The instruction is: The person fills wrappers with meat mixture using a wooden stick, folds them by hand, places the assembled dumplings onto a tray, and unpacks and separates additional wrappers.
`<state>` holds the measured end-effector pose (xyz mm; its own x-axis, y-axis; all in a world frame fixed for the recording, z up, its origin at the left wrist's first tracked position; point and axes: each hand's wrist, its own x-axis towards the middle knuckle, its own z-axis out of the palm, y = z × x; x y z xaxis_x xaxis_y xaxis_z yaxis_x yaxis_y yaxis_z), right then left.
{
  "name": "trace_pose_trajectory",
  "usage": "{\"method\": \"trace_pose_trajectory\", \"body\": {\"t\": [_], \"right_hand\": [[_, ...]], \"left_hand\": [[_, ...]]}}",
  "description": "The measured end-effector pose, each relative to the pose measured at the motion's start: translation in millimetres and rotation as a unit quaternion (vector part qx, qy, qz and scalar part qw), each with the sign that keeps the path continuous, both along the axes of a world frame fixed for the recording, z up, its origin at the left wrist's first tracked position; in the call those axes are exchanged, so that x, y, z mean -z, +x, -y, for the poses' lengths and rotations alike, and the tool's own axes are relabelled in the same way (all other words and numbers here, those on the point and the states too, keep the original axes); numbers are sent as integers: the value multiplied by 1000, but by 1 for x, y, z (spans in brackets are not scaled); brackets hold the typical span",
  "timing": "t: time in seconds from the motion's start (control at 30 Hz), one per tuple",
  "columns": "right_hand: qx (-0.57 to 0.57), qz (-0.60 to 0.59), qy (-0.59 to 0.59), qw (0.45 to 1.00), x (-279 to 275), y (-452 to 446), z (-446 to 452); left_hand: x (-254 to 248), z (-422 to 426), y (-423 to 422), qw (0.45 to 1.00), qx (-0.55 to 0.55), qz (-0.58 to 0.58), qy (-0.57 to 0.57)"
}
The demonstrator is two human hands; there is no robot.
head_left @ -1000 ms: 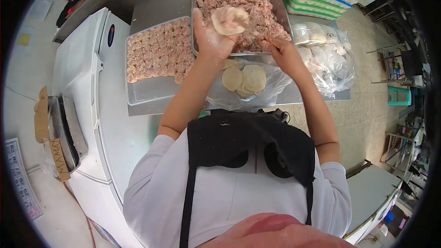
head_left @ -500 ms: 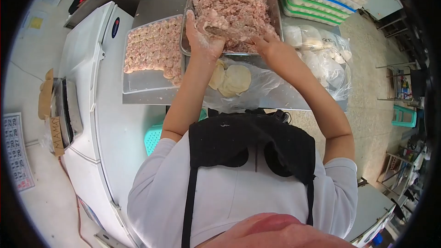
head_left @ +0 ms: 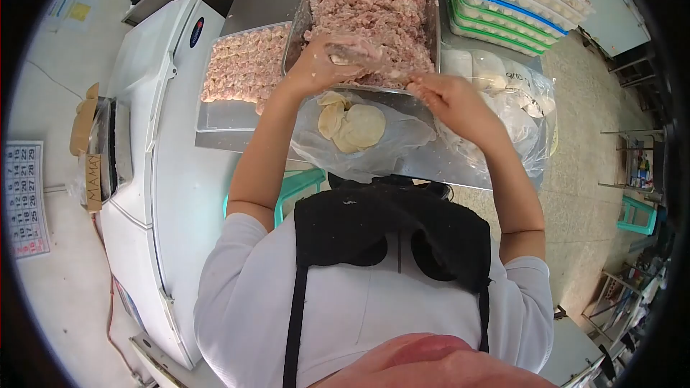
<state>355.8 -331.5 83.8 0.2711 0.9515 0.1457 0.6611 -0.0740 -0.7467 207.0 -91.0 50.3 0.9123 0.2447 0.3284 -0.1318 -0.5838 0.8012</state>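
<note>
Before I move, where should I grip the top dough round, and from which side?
Probably pinch the dough round by its right rim, from the right: it lies thin and flat, that rim looks uncovered, and the right hand is on that side.

The person wears a white short-sleeved shirt (head_left: 402,309) and black bib (head_left: 381,215) with 2 narrow straps (head_left: 296,323).
</note>
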Motion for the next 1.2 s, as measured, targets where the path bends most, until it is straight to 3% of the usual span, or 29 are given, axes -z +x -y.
{"method": "trace_pose_trajectory", "body": {"t": [0.03,0.13,0.17,0.27,0.37,0.43,0.5,0.63,0.7,0.73,0.83,0.9,0.93,1.03,1.07,1.13,1.2], "right_hand": [[-10,-1,1,1000,15,1,-2],[-45,26,8,999,35,31,-7],[-58,39,11,997,39,40,-7],[79,242,-21,967,10,24,-4],[57,239,79,966,33,7,-14],[45,279,-15,959,67,34,-15],[77,296,-168,937,66,52,-8],[114,134,-87,981,13,31,19],[76,4,24,997,-3,10,16],[54,9,23,998,-2,-5,8],[2,10,8,1000,8,-40,-18],[-10,0,-20,1000,4,-47,-33],[31,102,-24,994,-9,-52,-35],[124,215,-23,968,-34,-106,-49],[82,265,69,958,-12,-109,-58],[93,278,27,956,-12,-112,-76],[104,282,-26,953,-23,-117,-84]], "left_hand": [[5,-2,-1,999,3,1,-35],[3,-6,2,981,-40,-99,164],[7,-6,4,981,-67,-108,148],[35,-21,15,980,-111,-136,91],[43,-31,15,977,-101,-184,49],[8,-9,12,963,-134,-221,73],[26,-19,2,973,-121,-192,36],[-7,-4,-17,994,-42,-98,-29],[-8,-6,-23,995,-45,-55,76],[-8,-8,-28,990,-48,-33,128],[-14,-33,-35,986,140,-1,90],[-15,-38,-50,987,73,-45,133],[-17,-42,-57,985,38,-67,154],[-10,-63,-83,993,-44,-101,44],[-11,-72,-90,992,-18,-116,38],[-27,-84,-104,988,37,-148,25],[-15,-94,-123,995,-12,-90,50]]}}
